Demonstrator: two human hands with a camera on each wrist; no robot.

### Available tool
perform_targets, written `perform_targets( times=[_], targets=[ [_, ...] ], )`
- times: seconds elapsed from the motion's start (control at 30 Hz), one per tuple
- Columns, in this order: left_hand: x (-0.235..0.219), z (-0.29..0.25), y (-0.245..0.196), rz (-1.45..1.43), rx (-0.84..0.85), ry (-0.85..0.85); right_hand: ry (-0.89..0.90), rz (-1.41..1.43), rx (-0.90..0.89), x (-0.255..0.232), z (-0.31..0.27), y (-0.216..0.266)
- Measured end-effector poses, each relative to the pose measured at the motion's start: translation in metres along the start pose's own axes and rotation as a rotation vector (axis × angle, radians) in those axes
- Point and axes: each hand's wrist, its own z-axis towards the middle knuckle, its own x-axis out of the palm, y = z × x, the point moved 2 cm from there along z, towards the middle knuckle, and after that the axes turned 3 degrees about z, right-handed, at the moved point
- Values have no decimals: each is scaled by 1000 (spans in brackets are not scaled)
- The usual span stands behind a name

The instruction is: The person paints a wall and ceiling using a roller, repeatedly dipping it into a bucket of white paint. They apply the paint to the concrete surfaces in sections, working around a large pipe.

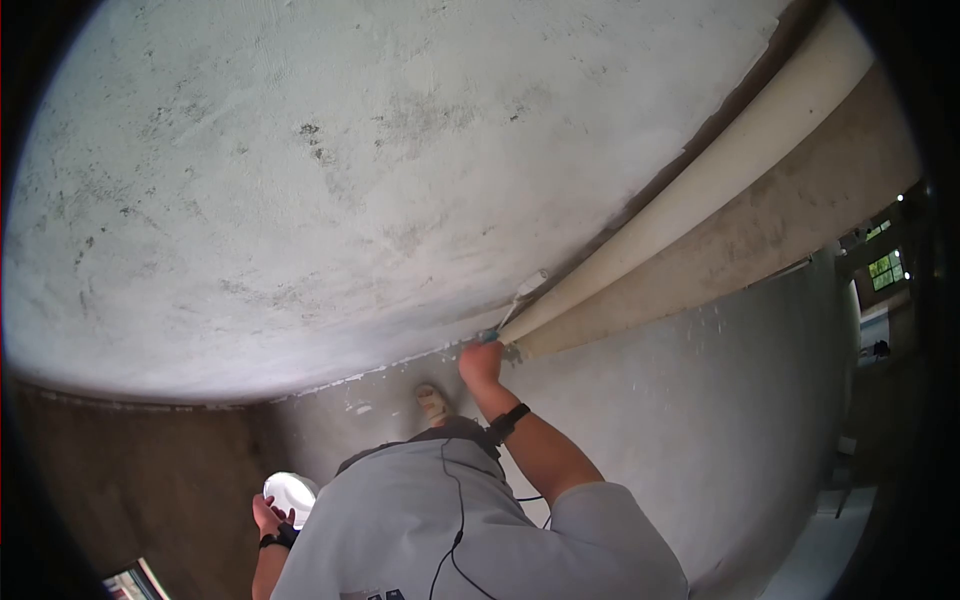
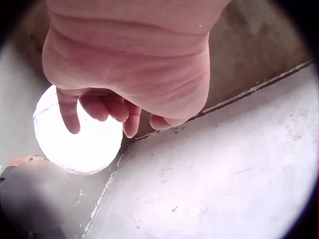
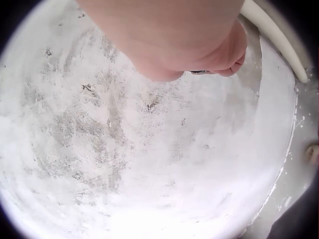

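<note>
My right hand (image 1: 481, 364) is curled round the blue-green handle of a small paint roller (image 1: 515, 300). The roller's pale end lies against the lower part of the whitish wall (image 1: 400, 190), close beside a long cream pipe (image 1: 690, 220). In the right wrist view the right hand (image 3: 199, 55) hides most of the tool. My left hand (image 1: 270, 515) hangs at the left side, fingers loosely bent and holding nothing visible. Below it, a round white bucket (image 2: 79, 139) is partly covered by the fingers of the left hand (image 2: 129, 79) in the left wrist view.
Grey floor (image 1: 680, 400) with white splashes runs along the wall's foot. A sandalled foot (image 1: 432, 402) stands near that edge. A brown wall (image 1: 120, 470) meets the whitish one at the left corner. A cable (image 1: 460, 500) hangs down the grey shirt.
</note>
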Motion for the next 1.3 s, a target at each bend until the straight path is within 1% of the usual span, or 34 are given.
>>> perform_targets(
  times=[0.03,0.07,0.13,0.17,0.23,0.27,0.3,0.33,0.37,0.43,0.47,0.53,0.6,0.67,0.7,0.77,0.83,0.87,0.9,0.93,0.97,1.0,1.03,1.07,1.13,1.17,1.23,1.27,1.3],
  targets=[
    [0,-1,3,-7,2,-8,-149,24,138,3,-2,-2],
    [1,-2,6,-14,5,-16,-147,23,132,8,-1,-5],
    [3,-2,17,-41,2,-27,-214,-397,22,8,3,-7],
    [2,-2,24,-65,0,-34,-215,-397,13,8,9,-11],
    [1,-6,36,-72,-3,-35,-47,-26,150,-2,25,-26],
    [5,-7,41,-73,-1,-29,-50,-24,142,-12,33,-34],
    [10,-10,44,-79,0,-33,20,-147,54,-30,35,-41],
    [17,-22,45,-86,4,-52,95,-268,-32,-37,39,-49],
    [22,-31,46,-91,8,-70,98,-266,-35,-41,43,-55],
    [23,-26,52,-86,-16,-55,4,-285,-36,-41,54,-69],
    [26,-23,56,-85,-40,-34,3,-285,-39,-40,64,-77],
    [30,-15,64,-95,-43,-32,20,-256,51,-35,83,-90],
    [35,-13,71,-91,-63,77,0,-264,35,-33,91,-96],
    [38,-18,78,-113,-75,41,-19,-274,20,-36,93,-96],
    [39,-21,79,-129,-83,10,-39,-281,24,-30,96,-96],
    [37,-23,82,-137,-79,15,-58,-290,24,-16,100,-98],
    [37,-31,81,-139,-76,22,-143,-246,78,-2,101,-103],
    [38,-36,79,-151,-55,-13,-141,-250,80,8,101,-103],
    [39,-40,75,-160,-33,-47,-207,-164,84,6,97,-100],
    [38,-38,72,-154,-35,-42,-274,-79,88,5,93,-98],
    [38,-35,69,-139,-42,-43,-274,-83,94,4,90,-98],
    [36,-32,66,-123,-48,-44,-163,-162,15,-23,81,-88],
    [35,-28,65,-117,-48,-39,-51,-239,-64,-39,73,-80],
    [35,-26,63,-106,-51,-33,-51,-239,-53,-37,68,-78],
    [34,-11,45,-97,-36,-22,38,-265,-81,-29,61,-61],
    [33,-4,41,-78,-57,-3,34,-261,-79,-24,55,-53],
    [28,4,35,-53,-87,16,-324,393,222,-37,29,-47],
    [28,9,29,-40,-82,6,-318,386,233,-44,18,-42],
    [28,12,23,-23,-78,0,-186,803,397,-66,5,-35]
  ],
)
